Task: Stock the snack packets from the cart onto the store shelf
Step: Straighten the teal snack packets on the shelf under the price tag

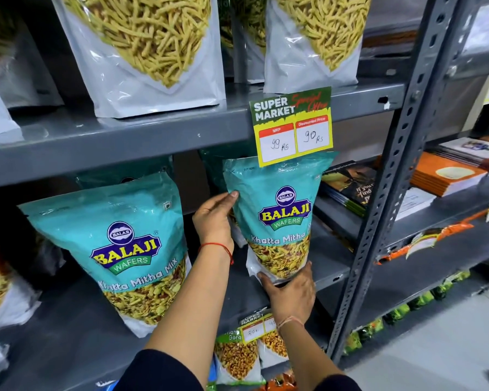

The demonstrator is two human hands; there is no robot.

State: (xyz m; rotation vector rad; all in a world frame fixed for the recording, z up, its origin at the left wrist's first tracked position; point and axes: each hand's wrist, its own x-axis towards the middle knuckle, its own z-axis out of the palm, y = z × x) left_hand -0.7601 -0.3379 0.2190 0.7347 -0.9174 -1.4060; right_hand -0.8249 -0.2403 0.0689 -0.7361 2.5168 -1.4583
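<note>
A teal Khatta Mitha snack packet [280, 210] stands upright on the middle grey shelf [333, 266], right of centre. My left hand [213, 218] presses against its left edge, thumb on the front. My right hand [290, 294] cups its bottom from below. A second, identical teal packet [124, 244] leans on the same shelf to the left, untouched. More teal packets show dimly behind both. The cart is out of view.
White pouches of yellow sticks [150, 52] fill the upper shelf. A price tag [292, 125] hangs over the held packet's top. A grey slotted upright [390, 176] bounds the bay on the right; books [446, 173] lie beyond it. Other snack packets [237, 354] sit on the shelf below.
</note>
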